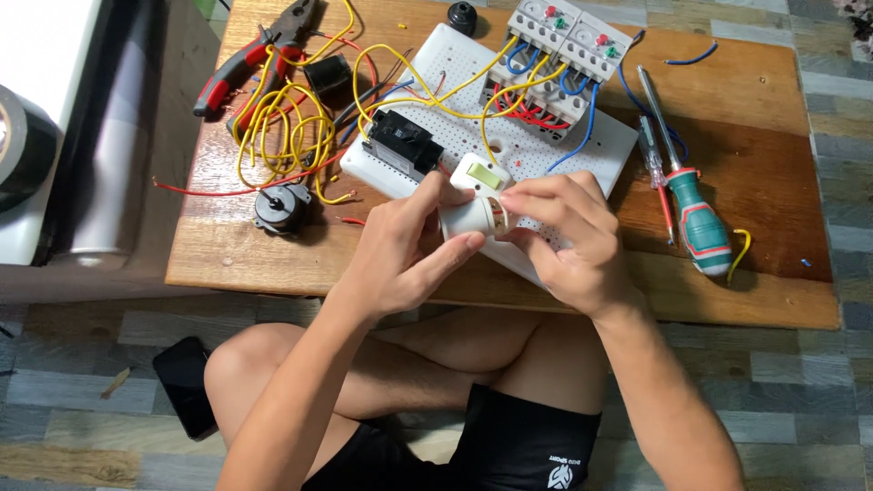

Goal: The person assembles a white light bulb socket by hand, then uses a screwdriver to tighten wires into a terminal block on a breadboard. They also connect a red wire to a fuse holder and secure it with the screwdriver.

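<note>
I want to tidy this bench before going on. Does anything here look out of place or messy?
Yes. Yellow wires lie in a loose tangle beside the white perforated board, partly over the red-handled pliers. A black phone lies on the floor by the knee. Both hands, left hand and right hand, hold a white fitting.

Both hands (491, 241) gripping white lamp socket (473, 218), over perforated board (600, 145)

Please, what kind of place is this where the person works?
Probably a home floor workspace for electrical practice, not a workshop: a low wooden board on a tiled floor, a white perforated wiring panel and a green-handled screwdriver.
</note>
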